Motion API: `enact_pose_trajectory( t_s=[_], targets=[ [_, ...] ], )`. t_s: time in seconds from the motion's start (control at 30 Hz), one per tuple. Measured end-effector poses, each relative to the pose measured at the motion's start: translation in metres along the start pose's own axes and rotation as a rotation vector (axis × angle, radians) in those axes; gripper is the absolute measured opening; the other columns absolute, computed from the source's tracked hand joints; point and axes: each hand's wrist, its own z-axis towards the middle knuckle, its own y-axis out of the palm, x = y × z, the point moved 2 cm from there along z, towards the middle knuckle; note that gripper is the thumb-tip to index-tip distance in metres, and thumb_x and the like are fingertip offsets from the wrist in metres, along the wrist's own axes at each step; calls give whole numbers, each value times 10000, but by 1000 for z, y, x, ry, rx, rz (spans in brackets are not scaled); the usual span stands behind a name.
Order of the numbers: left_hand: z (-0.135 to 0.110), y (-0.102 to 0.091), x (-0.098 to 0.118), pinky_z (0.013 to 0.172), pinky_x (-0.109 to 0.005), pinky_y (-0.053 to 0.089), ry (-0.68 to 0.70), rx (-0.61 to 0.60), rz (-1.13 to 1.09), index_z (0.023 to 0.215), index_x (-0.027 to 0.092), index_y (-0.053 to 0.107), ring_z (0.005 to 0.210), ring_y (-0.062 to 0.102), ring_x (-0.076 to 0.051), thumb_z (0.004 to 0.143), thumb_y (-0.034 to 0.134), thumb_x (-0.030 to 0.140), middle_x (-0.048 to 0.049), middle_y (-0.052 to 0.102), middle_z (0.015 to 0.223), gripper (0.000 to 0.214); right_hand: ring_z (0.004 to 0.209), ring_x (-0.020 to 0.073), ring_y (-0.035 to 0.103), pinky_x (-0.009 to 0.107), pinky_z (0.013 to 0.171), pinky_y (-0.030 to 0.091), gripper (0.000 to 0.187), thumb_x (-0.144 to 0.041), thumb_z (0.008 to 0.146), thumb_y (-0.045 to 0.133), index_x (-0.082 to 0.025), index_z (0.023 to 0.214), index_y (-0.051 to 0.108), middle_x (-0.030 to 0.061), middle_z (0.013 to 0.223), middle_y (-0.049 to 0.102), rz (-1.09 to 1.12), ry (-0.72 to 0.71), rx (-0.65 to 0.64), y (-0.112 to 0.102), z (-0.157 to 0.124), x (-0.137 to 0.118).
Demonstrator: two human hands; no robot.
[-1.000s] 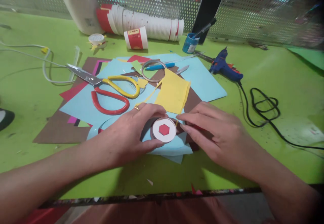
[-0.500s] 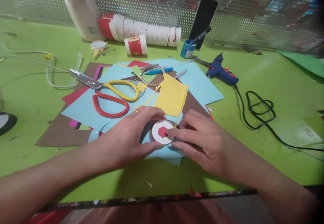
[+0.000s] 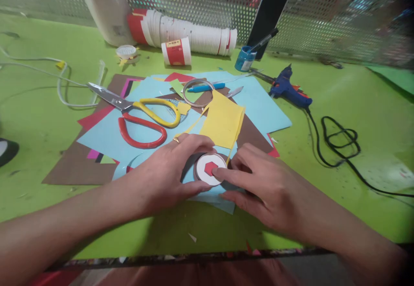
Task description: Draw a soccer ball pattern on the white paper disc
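Note:
A small white disc (image 3: 203,177) with a darker rim stands in front of me, its face turned up toward me. My left hand (image 3: 173,169) curves around its left side, thumb at the lower edge and fingers at the upper edge. In the disc's middle sits a red paper hexagon (image 3: 209,168). The index fingertip of my right hand (image 3: 261,176) presses on the hexagon's right side. That hand's thumb is stretched out below, apart from the disc, while its other fingers curl. Just beyond lies yellow paper (image 3: 223,120), with a narrow yellow strip running down to the disc.
Scissors (image 3: 142,122) with red and yellow handles lie on light blue paper (image 3: 103,137). A tape ring (image 3: 184,94) and a blue pen (image 3: 207,88) are behind. To the right are a blue glue gun (image 3: 287,89) and its black cord (image 3: 318,141). Paper cups (image 3: 194,36) line the back.
My right thumb has drawn slightly away from the disc's lower edge. The index finger stays on the hexagon. The whole view has shifted a little; the left hand keeps its hold.

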Motion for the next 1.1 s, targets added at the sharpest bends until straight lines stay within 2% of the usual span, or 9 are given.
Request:
enact_pose_trajectory(
  t_s=[0.57,0.83,0.97,1.1],
  targets=[
    [-2,0,-1,898,-306,486,52,12,35,1224,262,486,1084,601,-191,829,720,334,-1,621,1217,464,895,201,509,321,698,425,315,-261,982,547,-208,1283,620,66,996,522,72,22,-23,3,-1,4],
    [0,-3,2,862,-327,499,-9,-15,33,1231,281,488,1048,619,-209,809,724,348,1,619,1213,488,853,175,542,316,737,446,243,-247,990,549,-158,1180,672,60,922,560,121,53,136,-11,-2,7],
    [0,-4,3,876,-329,495,-14,-31,7,1221,285,505,1060,615,-212,797,737,354,6,623,1209,488,846,175,570,319,740,441,198,-211,985,545,-119,1034,714,71,898,598,86,97,211,-17,-1,12],
    [0,-7,2,911,-322,484,3,-77,0,1259,297,488,1098,602,-210,816,725,369,8,611,1242,508,830,173,574,316,727,438,207,-193,986,538,-114,1018,726,71,883,617,98,87,183,-15,0,14]
  ],
)
